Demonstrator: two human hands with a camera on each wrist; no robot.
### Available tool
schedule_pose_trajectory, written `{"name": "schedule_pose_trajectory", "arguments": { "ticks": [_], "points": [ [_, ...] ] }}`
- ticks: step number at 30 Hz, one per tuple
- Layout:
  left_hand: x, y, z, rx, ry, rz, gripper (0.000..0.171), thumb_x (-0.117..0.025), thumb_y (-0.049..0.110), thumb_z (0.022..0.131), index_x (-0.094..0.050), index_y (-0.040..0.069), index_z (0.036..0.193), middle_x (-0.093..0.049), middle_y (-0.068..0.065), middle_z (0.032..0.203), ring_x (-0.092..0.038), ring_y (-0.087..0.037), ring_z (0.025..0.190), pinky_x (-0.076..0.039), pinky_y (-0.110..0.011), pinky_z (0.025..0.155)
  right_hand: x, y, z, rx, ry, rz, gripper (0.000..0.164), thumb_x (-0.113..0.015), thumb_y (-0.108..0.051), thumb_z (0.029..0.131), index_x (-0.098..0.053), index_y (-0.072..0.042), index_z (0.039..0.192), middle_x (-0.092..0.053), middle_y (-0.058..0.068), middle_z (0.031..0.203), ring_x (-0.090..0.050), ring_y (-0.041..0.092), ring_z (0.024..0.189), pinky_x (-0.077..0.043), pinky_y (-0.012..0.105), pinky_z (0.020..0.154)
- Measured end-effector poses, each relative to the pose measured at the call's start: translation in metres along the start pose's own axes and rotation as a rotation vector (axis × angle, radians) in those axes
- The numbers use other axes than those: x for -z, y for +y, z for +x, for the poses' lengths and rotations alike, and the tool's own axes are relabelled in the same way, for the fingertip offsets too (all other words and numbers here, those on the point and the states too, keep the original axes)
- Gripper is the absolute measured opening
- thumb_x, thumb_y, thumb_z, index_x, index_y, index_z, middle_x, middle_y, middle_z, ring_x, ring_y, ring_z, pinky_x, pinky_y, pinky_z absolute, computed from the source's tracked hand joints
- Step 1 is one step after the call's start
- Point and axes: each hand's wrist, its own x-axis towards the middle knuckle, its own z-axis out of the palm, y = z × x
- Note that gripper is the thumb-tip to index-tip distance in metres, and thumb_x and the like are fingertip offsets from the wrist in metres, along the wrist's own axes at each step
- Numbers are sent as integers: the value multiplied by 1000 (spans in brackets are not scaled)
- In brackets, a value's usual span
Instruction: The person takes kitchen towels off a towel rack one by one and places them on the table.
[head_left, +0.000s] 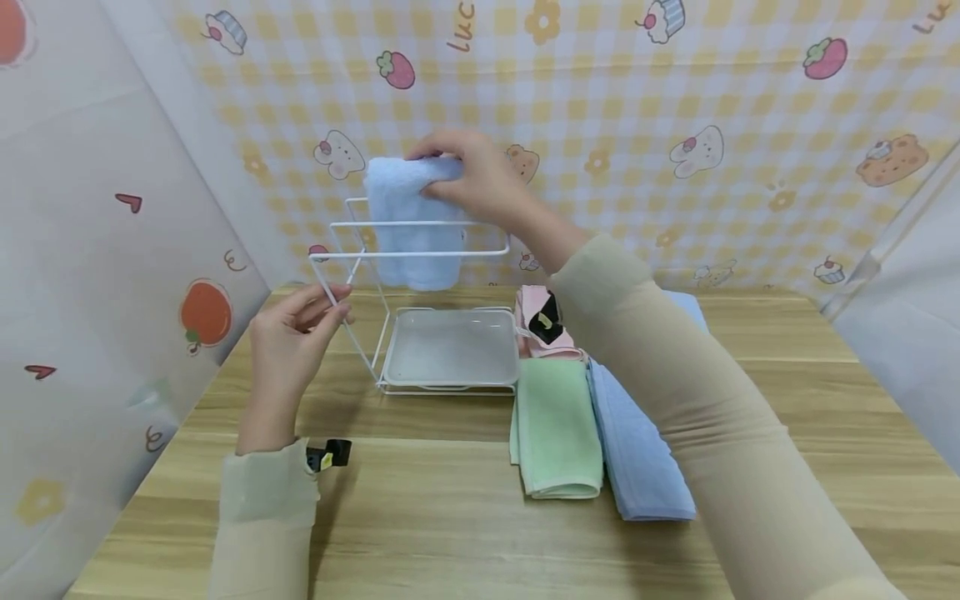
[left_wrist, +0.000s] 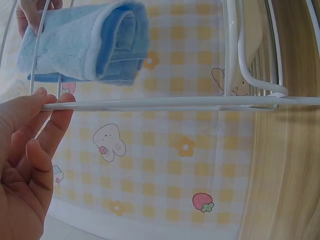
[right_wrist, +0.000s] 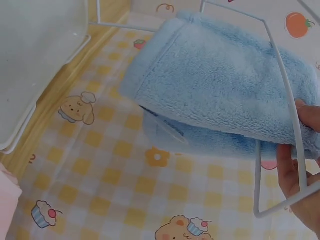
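Observation:
A light blue towel (head_left: 408,200) hangs folded over the rear bar of a white wire rack (head_left: 420,254). At the towel's upper right, my right hand (head_left: 480,175) grips its folded top edge. In the right wrist view the towel (right_wrist: 215,75) hangs in layers, and part of the right hand (right_wrist: 300,170) shows behind the rack's wire. My left hand (head_left: 288,342) pinches the rack's slanted front left post. The left wrist view shows the left hand (left_wrist: 30,155) with thumb and fingertips on that white wire.
A pale tray (head_left: 453,346) sits in the rack's base. To its right lie a pink towel (head_left: 534,300), a green towel (head_left: 558,429) and a blue towel (head_left: 645,454) on the wooden table (head_left: 420,517). Behind stands a yellow checked cloth backdrop (head_left: 600,100).

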Motion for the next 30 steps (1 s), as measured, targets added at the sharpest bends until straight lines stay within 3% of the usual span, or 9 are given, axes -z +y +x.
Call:
{"name": "schedule_pose_trajectory", "arguments": {
  "ticks": [3,7,14,16,20,23,25,27,30],
  "points": [
    [1,1,0,-4,-4,-2,20,-74,-2,87,-74,-2,106,-74,-21,104,-68,13,75,-54,-7,70,3,1,-6,-2,38,17,30,-74,-5,89,-72,-8,118,-67,4,126,-58,13,119,-43,18,104],
    [1,1,-1,11,-4,-12,18,-74,1,87,-75,-1,105,-75,-18,103,-69,10,75,-55,-8,71,7,5,-15,15,89,53,29,-75,-6,88,-73,-8,116,-69,4,124,-59,12,118,-43,19,104],
    [2,1,0,-23,8,-29,18,-74,0,87,-75,-2,105,-74,-22,102,-67,13,74,-54,-7,71,20,8,-33,70,164,135,29,-76,-2,85,-73,-4,114,-70,9,121,-61,13,113,-48,23,100],
    [2,1,0,-22,12,-29,18,-74,0,86,-75,-2,105,-75,-18,101,-68,13,74,-54,-7,71,25,9,-37,73,182,157,29,-77,-1,85,-73,-3,114,-70,10,119,-61,13,109,-50,24,96],
    [0,1,0,-8,10,-24,19,-75,1,86,-75,0,105,-78,1,98,-68,12,74,-54,-7,70,33,12,-48,55,215,188,30,-77,-1,84,-73,-4,114,-70,10,117,-60,13,103,-52,27,93],
    [0,1,-1,-3,6,-21,19,-75,3,87,-75,0,105,-77,2,98,-68,12,75,-54,-7,70,38,16,-56,58,252,189,30,-77,-2,84,-73,-4,113,-70,9,115,-59,11,101,-52,26,91],
    [-1,2,-1,-5,12,-21,19,-75,3,87,-75,0,105,-77,-4,99,-68,13,75,-54,-7,70,39,19,-62,90,288,188,30,-77,-1,84,-73,-3,113,-70,10,112,-59,10,99,-52,24,88],
    [-1,2,-1,-6,17,-18,19,-75,2,86,-75,0,105,-78,1,98,-67,13,74,-54,-6,70,39,23,-67,144,335,186,29,-77,0,84,-72,0,112,-70,12,109,-59,10,97,-52,23,86],
    [0,2,0,1,19,-19,18,-75,2,87,-75,0,104,-74,19,94,-67,14,75,-54,-6,70,38,26,-73,184,416,219,27,-76,3,83,-72,3,110,-70,9,105,-61,9,96,-55,22,85]
  ]
}}
